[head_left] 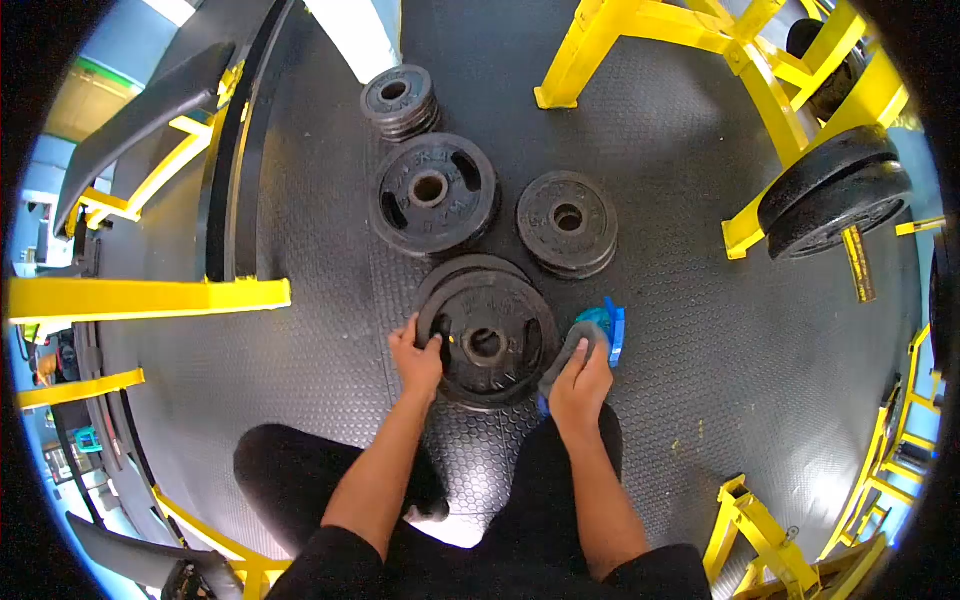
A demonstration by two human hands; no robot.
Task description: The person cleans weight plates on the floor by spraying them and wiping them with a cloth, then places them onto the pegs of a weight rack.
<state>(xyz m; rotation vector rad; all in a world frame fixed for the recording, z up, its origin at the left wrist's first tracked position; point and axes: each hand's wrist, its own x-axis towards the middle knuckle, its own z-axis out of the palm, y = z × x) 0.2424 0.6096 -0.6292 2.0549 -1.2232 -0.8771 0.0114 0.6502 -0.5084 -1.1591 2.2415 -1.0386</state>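
Note:
Directly in front of me a large black weight plate point(487, 385) lies on top of another on the floor. My left hand point(417, 362) grips its left edge, with the thumb at the slot and the fingers over the rim. In my right hand point(580, 385) is a dark grey cloth point(562, 362), pinched between thumb and fingers just right of the plate. A blue and teal object point(615, 330) shows beyond that hand, partly hidden by it.
Further stacks of plates stand ahead: a large one point(432, 228), a medium one point(568, 245) and a small one point(396, 88). A yellow rack point(745, 230) with mounted plates point(835, 190) is at the right. A yellow beam point(150, 298) juts in from the left.

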